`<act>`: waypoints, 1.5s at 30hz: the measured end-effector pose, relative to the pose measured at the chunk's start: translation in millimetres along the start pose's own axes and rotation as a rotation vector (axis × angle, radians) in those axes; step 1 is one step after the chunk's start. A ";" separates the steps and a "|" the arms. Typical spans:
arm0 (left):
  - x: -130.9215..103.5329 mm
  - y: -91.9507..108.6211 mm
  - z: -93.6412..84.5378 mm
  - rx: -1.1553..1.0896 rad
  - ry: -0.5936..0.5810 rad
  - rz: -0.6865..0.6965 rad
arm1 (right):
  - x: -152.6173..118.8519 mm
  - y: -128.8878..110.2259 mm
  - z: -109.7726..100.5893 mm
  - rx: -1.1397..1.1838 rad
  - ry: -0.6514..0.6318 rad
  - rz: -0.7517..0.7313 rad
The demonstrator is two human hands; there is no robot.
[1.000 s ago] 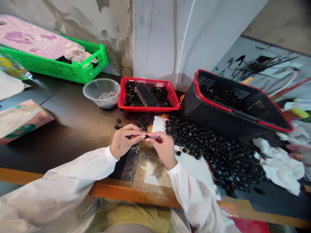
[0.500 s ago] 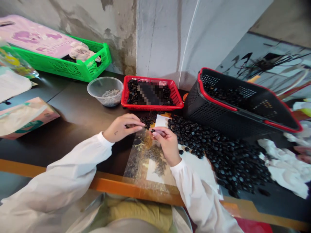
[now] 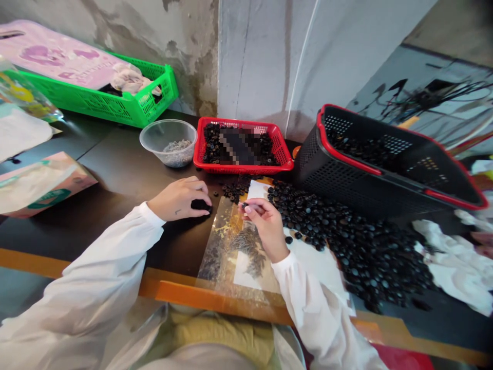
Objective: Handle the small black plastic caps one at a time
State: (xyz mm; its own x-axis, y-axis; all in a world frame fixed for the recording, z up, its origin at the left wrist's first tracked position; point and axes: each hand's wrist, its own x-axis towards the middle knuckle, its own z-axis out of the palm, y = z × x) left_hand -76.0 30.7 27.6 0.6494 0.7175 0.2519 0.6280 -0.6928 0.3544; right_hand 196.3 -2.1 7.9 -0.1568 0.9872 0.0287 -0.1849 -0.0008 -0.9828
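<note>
- Carton (image 3: 38,182), pink and white, lay at nine o'clock on the dark table (image 3: 115,174).
- Green crate (image 3: 115,100) stood at ten o'clock against the wall, a pink board resting across it.
- Clear bowl (image 3: 168,142) at eleven o'clock held a small grey heap.
- Left hand (image 3: 180,198), palm down on the table at the centre, had its fingers curled close over a small cluster of black pieces (image 3: 201,205), touching them; whether any piece was actually gripped could not be told.
- Clear plastic sheet (image 3: 227,246) lay at six o'clock between the two hands, with dark debris on it.
- Red tray (image 3: 242,167) at twelve o'clock held black pieces, just beside the bowl.
- Right hand (image 3: 265,226), raised just right of centre, pinched a single black piece (image 3: 245,205) between thumb and fingertips, the remaining fingers folded in.
- Pile of black round pieces (image 3: 346,241) spread from one to four o'clock, its near edge just beside the right hand.
- Black basket (image 3: 385,169) with red rim stood tilted at two o'clock, behind the pile.
- White cloth (image 3: 458,272) lay crumpled at three o'clock.
</note>
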 end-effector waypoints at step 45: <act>8.9 52.9 34.3 -0.492 0.267 -0.112 | -12.4 -5.3 6.8 -0.520 -0.071 -0.298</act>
State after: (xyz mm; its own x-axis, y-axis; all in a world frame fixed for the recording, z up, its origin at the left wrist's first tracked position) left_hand -22.3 -2.1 17.7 0.4193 0.8220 0.3852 0.3715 -0.5425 0.7534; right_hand 192.6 -15.4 14.0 -0.2384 0.9199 0.3115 0.2650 0.3702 -0.8904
